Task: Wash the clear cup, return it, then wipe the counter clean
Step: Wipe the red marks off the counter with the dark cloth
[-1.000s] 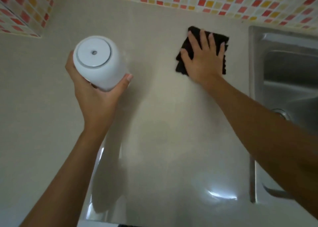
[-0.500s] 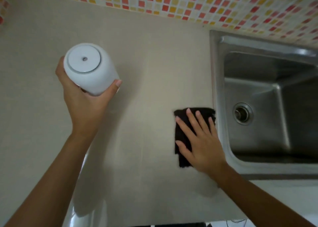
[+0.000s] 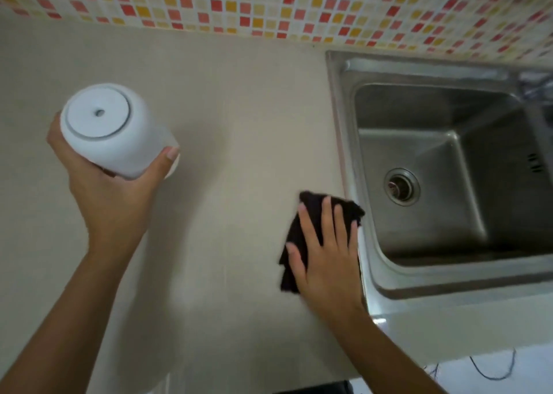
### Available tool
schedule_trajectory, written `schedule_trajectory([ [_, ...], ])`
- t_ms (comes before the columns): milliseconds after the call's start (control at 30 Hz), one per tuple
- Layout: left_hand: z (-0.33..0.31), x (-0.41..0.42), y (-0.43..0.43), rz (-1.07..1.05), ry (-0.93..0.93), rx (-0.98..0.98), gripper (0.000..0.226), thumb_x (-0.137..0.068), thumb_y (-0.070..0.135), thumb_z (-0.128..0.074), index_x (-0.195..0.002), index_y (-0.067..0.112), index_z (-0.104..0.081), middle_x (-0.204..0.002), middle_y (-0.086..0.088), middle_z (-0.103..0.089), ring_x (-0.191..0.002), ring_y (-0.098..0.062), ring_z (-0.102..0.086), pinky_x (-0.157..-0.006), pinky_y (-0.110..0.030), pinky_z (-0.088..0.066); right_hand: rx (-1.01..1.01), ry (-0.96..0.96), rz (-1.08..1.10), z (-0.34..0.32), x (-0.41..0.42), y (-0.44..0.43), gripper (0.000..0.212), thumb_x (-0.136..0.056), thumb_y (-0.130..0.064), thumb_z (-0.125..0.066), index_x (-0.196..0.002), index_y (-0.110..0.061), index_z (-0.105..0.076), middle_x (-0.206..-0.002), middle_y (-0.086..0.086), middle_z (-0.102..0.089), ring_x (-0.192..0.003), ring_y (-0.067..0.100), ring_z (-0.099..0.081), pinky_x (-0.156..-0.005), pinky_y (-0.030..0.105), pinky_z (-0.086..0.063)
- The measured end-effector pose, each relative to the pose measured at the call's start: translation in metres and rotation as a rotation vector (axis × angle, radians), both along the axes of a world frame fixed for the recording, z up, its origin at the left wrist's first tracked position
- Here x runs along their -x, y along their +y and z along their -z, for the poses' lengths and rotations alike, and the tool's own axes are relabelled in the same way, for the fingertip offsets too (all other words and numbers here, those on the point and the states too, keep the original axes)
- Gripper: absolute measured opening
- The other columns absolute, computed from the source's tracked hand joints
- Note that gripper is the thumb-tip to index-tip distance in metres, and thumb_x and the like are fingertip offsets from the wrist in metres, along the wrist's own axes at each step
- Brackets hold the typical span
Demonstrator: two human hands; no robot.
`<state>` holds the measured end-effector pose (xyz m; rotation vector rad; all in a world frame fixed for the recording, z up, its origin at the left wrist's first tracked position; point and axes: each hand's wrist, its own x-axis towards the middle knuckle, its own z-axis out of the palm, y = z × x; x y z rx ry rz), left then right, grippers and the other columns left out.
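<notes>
i am holding a white container (image 3: 115, 130) up off the desk (image 3: 227, 130) in my left hand (image 3: 110, 196), on the left side of the view. my left grip is wrapping around its lower body, fingers curling behind it and my thumb (image 3: 166, 160) pressing on the near side, so the grip is closing firmly on it. the container is tilting toward me, so i am looking at its round flat end with a ring groove and a small dark hole in the middle. whether this is the clear cup i cannot tell; it is looking opaque white from here. the beige desk is stretching bare under it and across the middle, with a faint sheen along the near edge. behind it the wall is showing a mosaic of small red, orange and cream tiles (image 3: 269, 5). further right, my right hand (image 3: 326, 256) is lying flat, palm down, on a black cloth (image 3: 294, 238), fingers spreading and straight, so this grip is lying fully open and pressing rather than clasping. the cloth is lying crumpled on the desk, its right edge touching the rim of the steel sink (image 3: 344, 142). the sink is sitting at the right, its basin showing a round drain (image 3: 401, 186) in the floor. below the desk's front edge, at the lower right, a thin dark wire (image 3: 490, 374) is lying on a pale floor.
</notes>
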<state>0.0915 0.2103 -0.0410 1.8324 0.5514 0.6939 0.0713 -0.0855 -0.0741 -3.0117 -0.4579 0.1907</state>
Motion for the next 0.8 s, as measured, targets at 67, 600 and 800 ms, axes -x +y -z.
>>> schedule_trajectory([
  [67, 0.004, 0.000, 0.012, -0.011, 0.017, 0.027, 0.098, -0.068, 0.050, -0.084, -0.139, 0.000, -0.040, -0.138, -0.008, -0.055, -0.125, -0.018, -0.056, -0.106, -0.040, -0.045, 0.029, 0.032, -0.036, -0.001, 0.022, -0.016, 0.065, -0.096, -0.054, -0.028, -0.154, -0.028, -0.015, -0.160, 0.015, -0.010, -0.148, 0.035, -0.006, -0.116, 0.057, -0.010],
  [600, -0.037, 0.014, 0.070, 0.009, -0.017, -0.085, 0.097, -0.073, 0.039, -0.084, -0.143, 0.002, -0.027, -0.141, -0.010, -0.049, -0.127, -0.019, -0.053, -0.106, -0.044, -0.045, -0.012, -0.063, -0.005, 0.017, -0.186, 0.155, 0.066, -0.095, -0.059, -0.015, -0.154, -0.029, -0.012, -0.161, 0.012, -0.008, -0.147, 0.037, -0.004, -0.116, 0.057, 0.003],
  [800, -0.051, 0.000, 0.070, -0.059, -0.055, -0.065, 0.096, -0.076, 0.039, -0.082, -0.144, 0.002, -0.025, -0.143, -0.010, -0.047, -0.128, -0.015, -0.051, -0.107, -0.037, -0.044, -0.205, 0.083, -0.622, 0.005, 0.046, 0.189, 0.062, -0.092, -0.052, -0.040, -0.149, -0.032, -0.030, -0.162, 0.004, -0.013, -0.148, 0.031, -0.003, -0.116, 0.056, -0.006],
])
